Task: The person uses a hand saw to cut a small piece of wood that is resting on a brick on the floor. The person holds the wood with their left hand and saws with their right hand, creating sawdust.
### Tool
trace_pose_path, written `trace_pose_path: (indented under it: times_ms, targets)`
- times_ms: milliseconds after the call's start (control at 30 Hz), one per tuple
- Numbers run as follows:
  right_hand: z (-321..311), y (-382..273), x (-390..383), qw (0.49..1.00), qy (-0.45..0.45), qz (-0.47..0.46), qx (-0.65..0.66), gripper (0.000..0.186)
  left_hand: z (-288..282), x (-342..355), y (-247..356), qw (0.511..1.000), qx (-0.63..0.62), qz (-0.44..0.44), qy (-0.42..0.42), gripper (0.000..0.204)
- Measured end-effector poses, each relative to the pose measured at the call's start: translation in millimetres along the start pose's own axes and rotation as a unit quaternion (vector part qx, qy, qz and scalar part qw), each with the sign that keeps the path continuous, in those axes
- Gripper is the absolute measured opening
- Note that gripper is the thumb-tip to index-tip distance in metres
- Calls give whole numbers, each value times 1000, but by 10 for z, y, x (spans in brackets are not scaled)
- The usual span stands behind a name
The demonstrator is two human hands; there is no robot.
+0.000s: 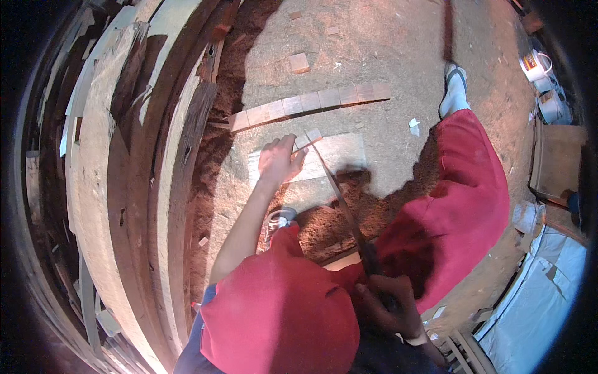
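Head view shows your left hand (280, 161) pinching a small block (313, 134) by the middle of the board's (339, 151) far edge, its palm over the left part of the board. Your right hand (393, 304) is closed around the grip end of a long blade (344, 205), down between your legs. The blade's tip end reaches up to the block, just beside your left fingertips; whether it touches the wood, you cannot tell from here.

The main risk is that slim gap: should the tip skid off the block, it could catch your thumb or fingers. A light pinch could cause that, since so small a piece can twist or tip, and sitting so near the far edge it may have little support under one side. The board lies on bare ground (405, 56), so uneven soil could let it rock or slide.

Your right leg (467, 168) is near the blade's lower part, and a wide swing could snag the trouser cloth. Your left foot (281, 216) stands just off the board's near edge, exposed if the blade slips low. Shadow across the board's near right corner could hide a bad angle. Pushed outward, the block could knock the row of blocks (310, 101) beyond the far edge.
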State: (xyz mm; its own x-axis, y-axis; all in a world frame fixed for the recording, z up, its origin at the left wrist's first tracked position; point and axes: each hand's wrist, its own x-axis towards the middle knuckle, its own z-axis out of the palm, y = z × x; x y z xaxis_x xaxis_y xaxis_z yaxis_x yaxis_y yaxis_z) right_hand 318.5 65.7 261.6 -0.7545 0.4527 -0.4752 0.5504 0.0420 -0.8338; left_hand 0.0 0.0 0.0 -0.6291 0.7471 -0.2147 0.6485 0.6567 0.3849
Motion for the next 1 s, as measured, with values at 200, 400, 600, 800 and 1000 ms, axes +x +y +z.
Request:
trace_pose_path:
  times_ms: [200, 400, 600, 800, 1000]
  targets:
    - [-86, -64, 12, 999, -41, 8, -23, 13, 220, 59, -36, 998, -16, 40, 55, 34]
    - [222, 94, 103, 978, 179, -104, -39, 18, 71, 79, -27, 998, -7, 56, 35, 32]
    - [-10, -93, -25, 999, 0, -37, -25, 20, 124, 16, -59, 999, -3, -4, 40, 31]
    - [16, 65, 129, 999, -9, 38, 9, 21, -19, -15, -104, 999, 12, 44, -22, 34]
    - [244, 144, 123, 994, 72, -21, 74, 17, 89, 34, -79, 999, 8, 41, 10, 35]
